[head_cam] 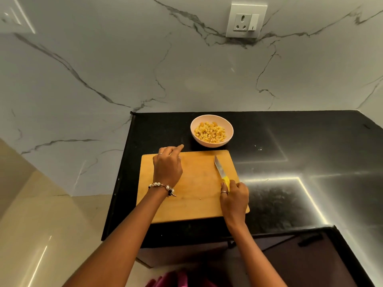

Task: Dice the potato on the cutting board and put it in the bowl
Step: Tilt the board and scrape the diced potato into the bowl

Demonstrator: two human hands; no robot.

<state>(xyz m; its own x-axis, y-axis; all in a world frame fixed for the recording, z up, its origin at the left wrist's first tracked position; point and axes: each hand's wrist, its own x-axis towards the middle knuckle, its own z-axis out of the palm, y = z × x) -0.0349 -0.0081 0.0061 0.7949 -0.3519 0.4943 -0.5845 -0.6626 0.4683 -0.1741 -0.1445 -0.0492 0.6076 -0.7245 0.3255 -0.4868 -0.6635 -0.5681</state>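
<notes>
Resting along the board's [192,195] right edge, the knife [220,169] is gripped by the right hand [235,196]; the left hand [167,163], loosely curled, holds nothing; the bowl [211,141] lies beyond the far edge.

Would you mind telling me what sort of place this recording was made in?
Most likely a home kitchen. A wooden cutting board and a bowl of diced potato sit on a black stone countertop, with a marble-look wall and a wall socket behind.
</notes>
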